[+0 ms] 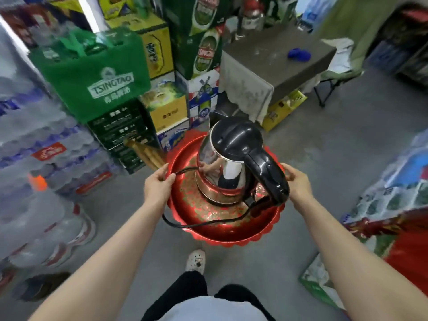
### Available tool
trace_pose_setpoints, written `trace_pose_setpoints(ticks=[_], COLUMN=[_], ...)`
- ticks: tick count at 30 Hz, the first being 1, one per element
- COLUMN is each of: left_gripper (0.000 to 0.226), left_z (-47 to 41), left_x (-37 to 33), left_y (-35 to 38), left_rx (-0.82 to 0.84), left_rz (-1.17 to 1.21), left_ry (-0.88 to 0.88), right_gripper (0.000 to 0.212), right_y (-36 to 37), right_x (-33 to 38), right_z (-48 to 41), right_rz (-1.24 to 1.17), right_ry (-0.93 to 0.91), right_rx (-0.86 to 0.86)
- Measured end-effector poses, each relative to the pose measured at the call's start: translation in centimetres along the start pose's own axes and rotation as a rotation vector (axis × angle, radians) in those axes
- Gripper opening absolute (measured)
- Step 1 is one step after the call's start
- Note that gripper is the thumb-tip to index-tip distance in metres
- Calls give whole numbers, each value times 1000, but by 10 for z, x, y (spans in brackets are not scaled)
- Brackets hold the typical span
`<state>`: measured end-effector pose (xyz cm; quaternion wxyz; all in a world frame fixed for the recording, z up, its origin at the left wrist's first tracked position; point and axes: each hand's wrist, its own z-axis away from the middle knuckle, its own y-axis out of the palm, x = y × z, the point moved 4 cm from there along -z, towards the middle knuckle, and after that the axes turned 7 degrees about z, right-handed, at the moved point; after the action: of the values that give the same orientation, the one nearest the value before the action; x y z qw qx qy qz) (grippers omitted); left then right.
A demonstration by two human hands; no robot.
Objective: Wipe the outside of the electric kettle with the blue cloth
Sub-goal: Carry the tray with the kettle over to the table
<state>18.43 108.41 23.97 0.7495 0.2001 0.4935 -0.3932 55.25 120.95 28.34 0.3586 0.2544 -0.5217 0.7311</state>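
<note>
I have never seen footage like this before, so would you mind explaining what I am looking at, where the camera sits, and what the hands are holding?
There is no machine here: a person does the job with bare hands. The single picture comes from a wide-angle camera worn on the head, looking forward and down, so you see both forearms, dark trousers and a shoe below.

The left hand and the right hand each grip opposite sides of the rim of a red tray, carrying it above the floor. On the tray stands the electric kettle, shiny steel with a black lid and handle, and its black cord trails over the rim.

The blue cloth lies ahead on a grey table, untouched. Stacked drink boxes and bottle packs surround the walkway.
</note>
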Motion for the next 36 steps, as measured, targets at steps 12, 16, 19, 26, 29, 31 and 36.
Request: trace_pose_setpoints(ticks=[12,16,19,26,29,31,36], left_gripper=[49,45,49,39,40,42,43], left_z=[-159,-200,-231,-310,-358,-384,-443], left_x=[-93,-110,-116,-170,-192,-212,-259], left_y=[290,380,440,588,646,682,750], left_rx=[166,158,177,189,199,207,166], left_rz=[-146,-155,-135,-104,-100,-87,-69], left_ry=[-1,5,-35,-70,-82,-93,-113], right_gripper=[42,44,45,40,39,38,38], right_y=[-144,-201,-241,-313,-338,-352,-378], right_x=[-41,-63,-66,-45,-34,-22,13], right_z=[-233,-339,-403,-548,-618,-660,-764], right_rz=[-91,-42,-15,11,-15,-8,-27], right_ry=[165,160,157,170,183,194,198], right_rx=[-151,-154,-152,-161,-187,-198,-166])
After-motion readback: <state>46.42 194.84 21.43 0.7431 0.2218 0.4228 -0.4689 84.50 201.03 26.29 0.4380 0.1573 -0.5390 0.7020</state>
